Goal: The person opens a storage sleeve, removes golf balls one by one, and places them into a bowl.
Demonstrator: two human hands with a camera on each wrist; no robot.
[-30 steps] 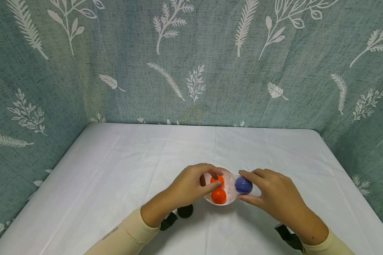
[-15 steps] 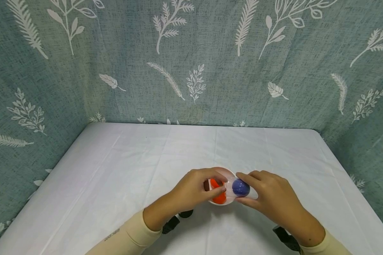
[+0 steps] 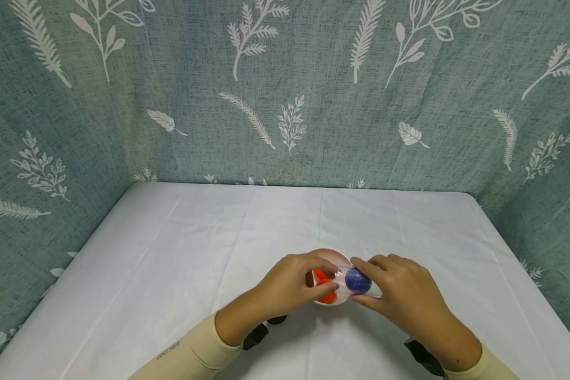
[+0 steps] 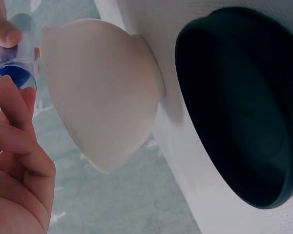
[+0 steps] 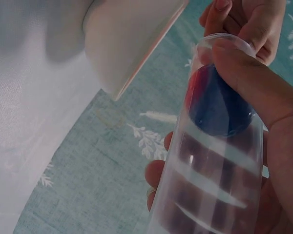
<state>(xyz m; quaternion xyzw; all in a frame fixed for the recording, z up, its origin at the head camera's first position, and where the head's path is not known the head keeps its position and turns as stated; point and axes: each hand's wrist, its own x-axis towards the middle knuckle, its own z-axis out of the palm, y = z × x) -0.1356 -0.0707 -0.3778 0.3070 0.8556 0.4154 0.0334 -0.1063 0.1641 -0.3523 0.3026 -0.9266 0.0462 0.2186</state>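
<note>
My right hand (image 3: 401, 285) grips a clear plastic tube (image 5: 212, 178), its thumb along one side and fingers round the other. Inside, near the mouth, sits a dark blue ball (image 3: 358, 280). The tube lies tilted over the right edge of a white bowl (image 3: 326, 255) with a pinkish inside. My left hand (image 3: 292, 277) pinches at the tube's open end with thumb and fingertip, over the bowl. Orange balls (image 3: 328, 296) lie in the bowl, partly covered by the left fingers.
A dark green round, open container (image 4: 234, 117) stands on the white-covered table (image 3: 195, 237) beside the bowl, mostly hidden by my left wrist in the head view. A leaf-patterned green curtain (image 3: 285, 121) surrounds the table. Black straps and devices (image 3: 255, 336) are at the wrists.
The right hand has shifted slightly left with the tube and ball, further over the bowl. My left hand has moved slightly right and down, its fingertips coming to the tube's mouth.
</note>
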